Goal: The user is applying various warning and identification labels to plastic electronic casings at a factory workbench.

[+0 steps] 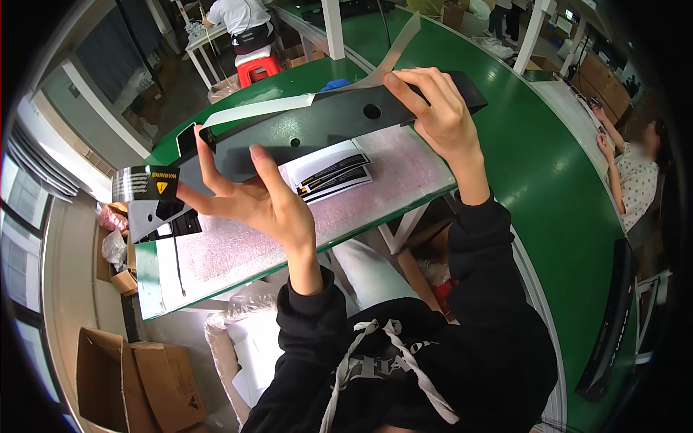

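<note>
A long dark bar (249, 144) with round holes lies slanting across the pad in front of me. A pale thin strip (260, 108) runs along its far edge, and its translucent end (403, 45) curls upward. At the bar's right part, my right hand (449, 119) pinches that strip between thumb and fingers. My left hand (271, 206) reaches over the bar's left part, fingers spread. A curved black label (148, 184) with a yellow triangle hangs at its fingertips; how it is gripped is hidden. Printed black-and-white label sheets (332, 172) lie on the pad between my hands.
Pinkish foam (238, 252) covers the glass-edged board under the bar. A green work surface (556, 216) curves round to the right, carrying another long black bar (610, 325). Cardboard boxes (137, 379) stand at lower left. Other people sit at far left and right.
</note>
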`<action>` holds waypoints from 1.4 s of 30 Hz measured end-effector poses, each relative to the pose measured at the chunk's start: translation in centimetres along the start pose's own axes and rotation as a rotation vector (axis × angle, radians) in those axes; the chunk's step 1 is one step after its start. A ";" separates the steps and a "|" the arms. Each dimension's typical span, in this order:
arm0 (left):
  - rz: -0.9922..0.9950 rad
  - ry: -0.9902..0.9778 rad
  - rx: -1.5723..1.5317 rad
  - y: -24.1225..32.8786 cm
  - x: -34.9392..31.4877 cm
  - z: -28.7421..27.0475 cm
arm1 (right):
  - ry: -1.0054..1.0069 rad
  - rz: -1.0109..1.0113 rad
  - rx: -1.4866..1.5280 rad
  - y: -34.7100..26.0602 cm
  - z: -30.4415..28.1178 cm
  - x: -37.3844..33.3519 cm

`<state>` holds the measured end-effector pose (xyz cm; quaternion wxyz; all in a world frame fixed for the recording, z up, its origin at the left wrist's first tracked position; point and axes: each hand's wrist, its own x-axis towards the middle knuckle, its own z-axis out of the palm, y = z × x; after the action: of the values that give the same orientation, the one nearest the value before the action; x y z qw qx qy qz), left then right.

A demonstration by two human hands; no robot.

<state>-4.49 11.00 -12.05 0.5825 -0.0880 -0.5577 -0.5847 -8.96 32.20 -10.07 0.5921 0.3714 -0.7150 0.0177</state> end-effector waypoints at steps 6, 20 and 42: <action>0.039 0.075 -0.003 0.6 -0.1 -2.6 | 0.026 0.020 0.103 -2.2 0.7 0.0; -0.059 0.168 0.058 1.6 -2.1 -4.1 | 0.228 0.113 0.020 -0.1 -3.8 1.0; -0.098 -0.024 0.501 3.4 -2.5 -3.3 | 0.044 0.608 -0.060 -1.9 -4.2 -6.8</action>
<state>0.74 10.96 -13.27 0.5503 0.0790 -0.6957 -0.4548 -4.27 36.27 -15.44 0.5857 0.1224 -0.7805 0.1810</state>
